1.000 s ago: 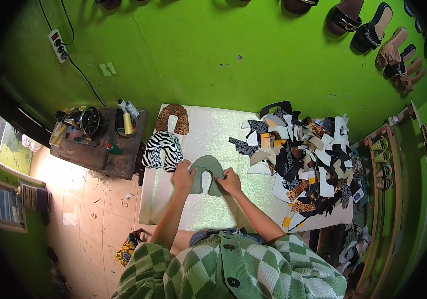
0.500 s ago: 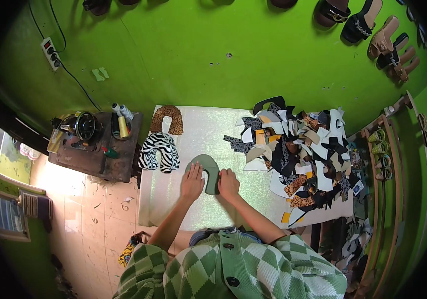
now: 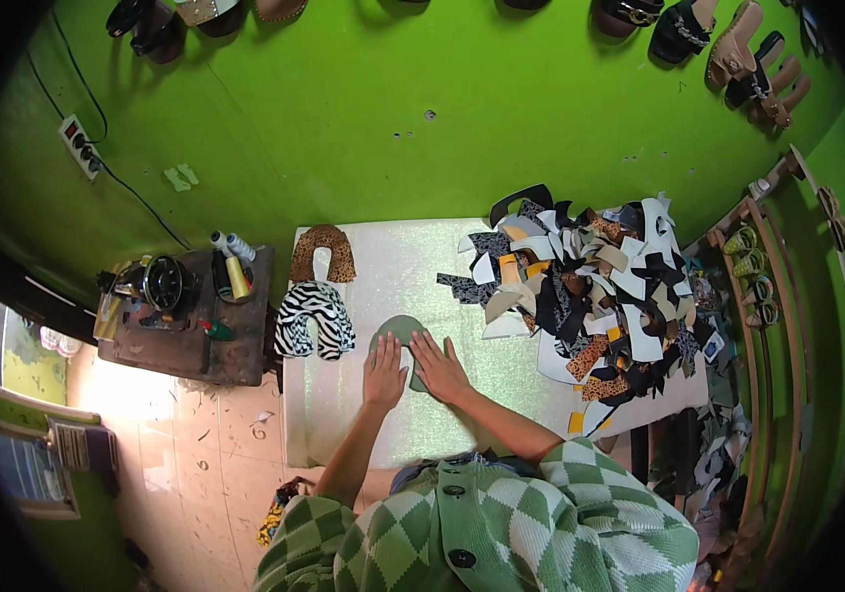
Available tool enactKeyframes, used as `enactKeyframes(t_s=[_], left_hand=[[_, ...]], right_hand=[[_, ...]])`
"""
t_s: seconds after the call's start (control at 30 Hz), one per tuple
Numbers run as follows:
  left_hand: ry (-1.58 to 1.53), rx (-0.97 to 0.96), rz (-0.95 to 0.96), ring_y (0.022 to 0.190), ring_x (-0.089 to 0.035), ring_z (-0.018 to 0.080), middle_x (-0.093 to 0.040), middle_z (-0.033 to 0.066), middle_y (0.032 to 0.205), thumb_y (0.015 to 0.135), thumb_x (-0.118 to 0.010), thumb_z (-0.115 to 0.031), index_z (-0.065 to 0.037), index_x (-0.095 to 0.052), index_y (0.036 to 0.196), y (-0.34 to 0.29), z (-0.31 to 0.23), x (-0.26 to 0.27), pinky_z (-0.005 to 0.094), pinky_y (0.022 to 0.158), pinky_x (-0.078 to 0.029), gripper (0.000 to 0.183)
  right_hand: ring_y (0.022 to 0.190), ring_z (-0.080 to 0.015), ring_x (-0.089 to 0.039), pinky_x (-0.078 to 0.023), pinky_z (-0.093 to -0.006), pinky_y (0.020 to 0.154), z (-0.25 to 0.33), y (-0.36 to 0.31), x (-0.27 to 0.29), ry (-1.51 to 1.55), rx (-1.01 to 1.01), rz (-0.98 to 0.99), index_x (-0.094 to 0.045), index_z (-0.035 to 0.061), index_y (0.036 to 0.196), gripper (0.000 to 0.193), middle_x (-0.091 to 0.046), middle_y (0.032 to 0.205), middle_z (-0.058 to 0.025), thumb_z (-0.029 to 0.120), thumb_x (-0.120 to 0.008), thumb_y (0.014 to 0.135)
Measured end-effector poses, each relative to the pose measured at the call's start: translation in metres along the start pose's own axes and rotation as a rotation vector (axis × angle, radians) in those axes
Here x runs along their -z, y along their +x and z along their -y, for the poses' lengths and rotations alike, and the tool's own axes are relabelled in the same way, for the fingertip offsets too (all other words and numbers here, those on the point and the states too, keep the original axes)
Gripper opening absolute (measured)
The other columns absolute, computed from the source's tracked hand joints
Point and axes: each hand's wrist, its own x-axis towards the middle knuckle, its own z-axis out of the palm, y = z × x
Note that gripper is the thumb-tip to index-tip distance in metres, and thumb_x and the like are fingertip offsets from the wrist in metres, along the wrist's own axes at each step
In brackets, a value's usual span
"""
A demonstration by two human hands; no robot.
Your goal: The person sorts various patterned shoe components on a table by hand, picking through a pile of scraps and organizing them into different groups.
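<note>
A grey-green U-shaped piece of material (image 3: 401, 325) lies flat on the pale shimmering table top (image 3: 383, 261), its curve pointing away from me. My left hand (image 3: 384, 367) rests flat on its left arm with the fingers stretched out. Across its right arm lies my right hand (image 3: 439, 366), also flat, fingers extended and thumb apart. The hands cover much of the piece. To the left of it sit a zebra-striped U-shaped piece (image 3: 291, 321) and, farther back, a leopard-print one (image 3: 342, 259).
A heap of mixed offcuts (image 3: 590, 296) covers the table's right side. On the left stands a sewing machine (image 3: 166, 281) on a dark wooden table (image 3: 136, 345), with thread cones (image 3: 238, 276) beside it. Sandals (image 3: 735, 49) line the green wall; a wooden rack (image 3: 788, 395) stands at right.
My right hand has opened from a curled grip at the piece's right edge and now lies flat on it, closer to the left hand. The view has shifted slightly.
</note>
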Motion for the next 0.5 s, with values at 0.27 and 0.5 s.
enactKeyframes(t_s=[0.27,0.5], left_hand=[[0.010,0.019,-0.006,0.147,-0.012,0.0253,-0.013,0.0109,0.159,0.095,-0.045,-0.036,-0.007,-0.020,0.151,0.002,0.002,-0.004,0.0396,0.115,-0.017,0.068],[-0.270,0.040,-0.105,0.144,-0.018,0.0341,-0.020,0.0168,0.156,0.092,-0.050,-0.021,-0.002,-0.027,0.148,-0.003,-0.004,0.011,0.0442,0.113,-0.022,0.063]], right_hand=[[0.146,-0.0230,-0.012,-0.022,-0.0597,0.110,0.001,0.006,-0.008,-0.135,-0.001,0.004,-0.024,0.0081,0.150,0.066,-0.013,0.159,-0.0061,0.037,-0.047,0.095],[0.142,-0.0295,-0.028,-0.026,-0.0565,0.109,-0.032,-0.010,0.011,0.380,-0.070,-0.128,-0.042,0.0066,0.138,0.049,-0.030,0.153,-0.0127,0.009,-0.045,0.090]])
